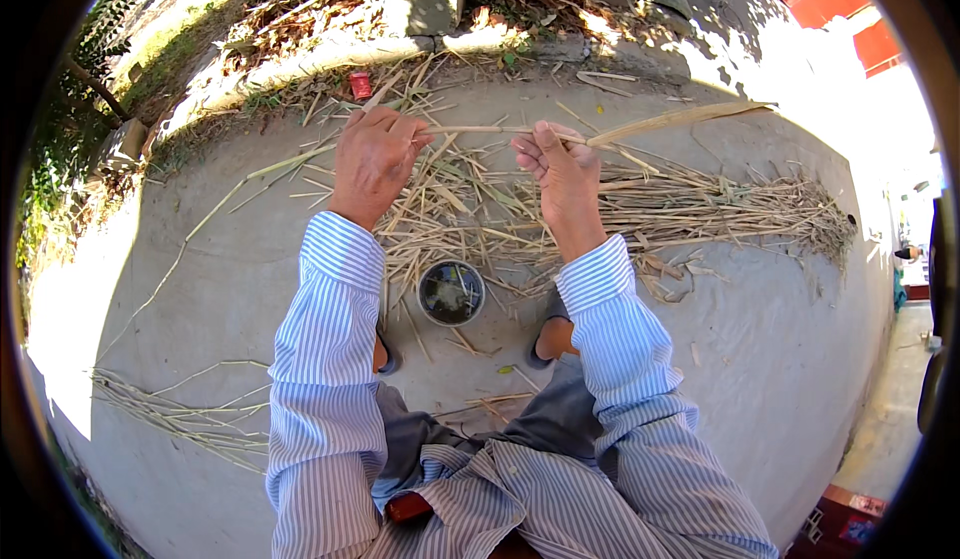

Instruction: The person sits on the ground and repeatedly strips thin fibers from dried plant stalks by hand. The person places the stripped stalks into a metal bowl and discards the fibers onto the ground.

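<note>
Both hands gripping one long reed stalk, held level above the ground.

The left hand (372, 159) and the right hand (560, 164) each have their fingers clenched on the reed stalk (480, 130), which spans the gap between them. Its long axis runs left to right, the pale free end pointing out beyond the right fingers and rising slightly. Just below the fingers lies a loose heap of stalks and husk (640, 209), apparently unprocessed. Nearer the body stands a round dark bowl (451, 293). Well off to the left lies a thin bundle of bare stems (180, 419), suggesting that only a small part is finished.
</note>
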Action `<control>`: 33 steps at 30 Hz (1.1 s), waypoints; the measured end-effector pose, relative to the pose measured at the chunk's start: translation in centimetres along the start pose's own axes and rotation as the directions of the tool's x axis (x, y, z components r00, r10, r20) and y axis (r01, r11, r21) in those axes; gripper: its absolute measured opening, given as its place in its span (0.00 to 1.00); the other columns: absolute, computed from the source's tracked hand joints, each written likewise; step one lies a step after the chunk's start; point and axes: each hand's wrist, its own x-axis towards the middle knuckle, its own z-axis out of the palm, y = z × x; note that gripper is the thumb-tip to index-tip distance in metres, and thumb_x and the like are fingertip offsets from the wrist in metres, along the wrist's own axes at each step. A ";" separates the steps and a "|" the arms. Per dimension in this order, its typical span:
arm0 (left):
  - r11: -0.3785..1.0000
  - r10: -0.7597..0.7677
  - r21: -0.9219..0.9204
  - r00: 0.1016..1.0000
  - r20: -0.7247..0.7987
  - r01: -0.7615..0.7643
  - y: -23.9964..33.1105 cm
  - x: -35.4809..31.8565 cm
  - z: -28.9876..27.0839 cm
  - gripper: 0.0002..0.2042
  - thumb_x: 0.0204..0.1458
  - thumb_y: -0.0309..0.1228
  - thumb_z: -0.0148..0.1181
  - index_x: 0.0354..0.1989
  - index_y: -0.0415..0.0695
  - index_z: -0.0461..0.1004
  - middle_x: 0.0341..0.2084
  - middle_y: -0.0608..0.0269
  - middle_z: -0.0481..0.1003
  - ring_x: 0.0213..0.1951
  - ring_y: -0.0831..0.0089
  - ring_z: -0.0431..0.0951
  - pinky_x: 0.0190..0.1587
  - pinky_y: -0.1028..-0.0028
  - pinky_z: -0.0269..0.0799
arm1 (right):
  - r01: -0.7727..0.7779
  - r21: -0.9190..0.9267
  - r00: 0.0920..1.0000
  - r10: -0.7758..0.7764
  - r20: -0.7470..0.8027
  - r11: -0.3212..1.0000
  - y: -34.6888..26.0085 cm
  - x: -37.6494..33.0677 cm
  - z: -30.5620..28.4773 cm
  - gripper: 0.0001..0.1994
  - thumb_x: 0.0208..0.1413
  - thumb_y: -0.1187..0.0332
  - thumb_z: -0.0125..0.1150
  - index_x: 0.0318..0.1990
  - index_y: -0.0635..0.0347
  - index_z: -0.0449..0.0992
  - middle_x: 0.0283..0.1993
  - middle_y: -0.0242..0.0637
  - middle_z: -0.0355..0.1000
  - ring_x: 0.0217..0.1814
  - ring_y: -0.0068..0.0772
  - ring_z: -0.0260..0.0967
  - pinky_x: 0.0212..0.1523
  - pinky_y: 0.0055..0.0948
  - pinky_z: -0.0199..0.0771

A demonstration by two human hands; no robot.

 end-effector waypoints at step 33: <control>0.982 -0.134 0.147 0.985 0.111 0.117 6.1 1.9 -3.5 0.08 0.50 0.34 0.60 0.27 0.43 0.72 0.20 0.59 0.74 0.30 0.59 0.74 0.37 0.62 0.66 | -0.286 0.285 0.955 0.296 0.007 0.915 1.0 1.0 -0.8 0.10 0.59 0.67 0.58 0.42 0.65 0.69 0.37 0.41 0.74 0.40 0.33 0.75 0.33 0.21 0.81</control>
